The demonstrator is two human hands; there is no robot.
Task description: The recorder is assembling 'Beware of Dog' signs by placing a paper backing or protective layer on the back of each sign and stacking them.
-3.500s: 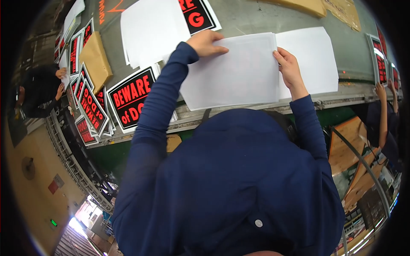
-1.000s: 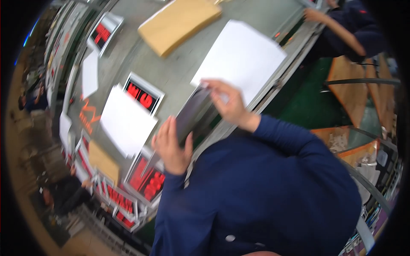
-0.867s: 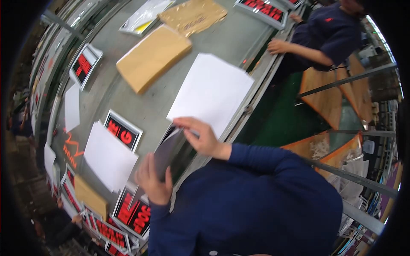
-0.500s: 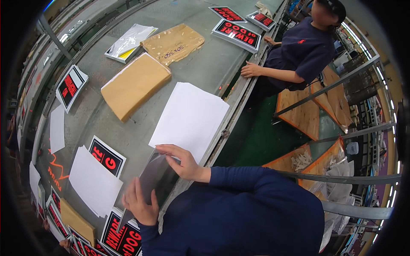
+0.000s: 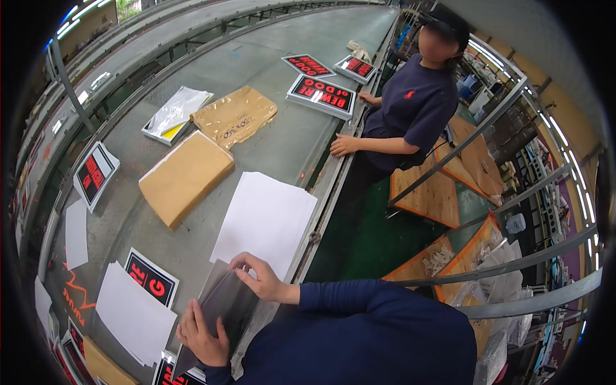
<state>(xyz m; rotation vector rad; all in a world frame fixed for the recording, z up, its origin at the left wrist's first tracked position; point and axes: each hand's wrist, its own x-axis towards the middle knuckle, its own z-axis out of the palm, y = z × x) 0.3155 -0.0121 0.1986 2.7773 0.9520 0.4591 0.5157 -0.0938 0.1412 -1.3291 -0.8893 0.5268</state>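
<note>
A thin, dark grey, see-through-looking sheet [image 5: 234,309] is tilted between my hands at the table's near edge. My right hand [image 5: 258,277] pinches its far edge between thumb and fingers. My left hand [image 5: 204,335] grips the sheet nearer my body, its fingers lying along the left side. Just beyond my right hand lies a stack of white sheets [image 5: 266,215]. Left of my left hand, another white stack [image 5: 135,314] partly covers a black sign with red print [image 5: 154,279]. More black-and-red signs [image 5: 168,371] show below my left hand, partly hidden.
A thick brown paper-wrapped pack [image 5: 186,179] and a film-covered brown packet [image 5: 237,115] lie farther up the table. Stacked signs [image 5: 321,96] sit near a co-worker [image 5: 410,106], whose hand rests on the metal table edge [image 5: 324,205]. Wooden boards [image 5: 427,192] stand at the right.
My view has shifted, so the table's things appear lower and farther left. The grey sheet stays in both hands and now shows a clearer edge between them.
</note>
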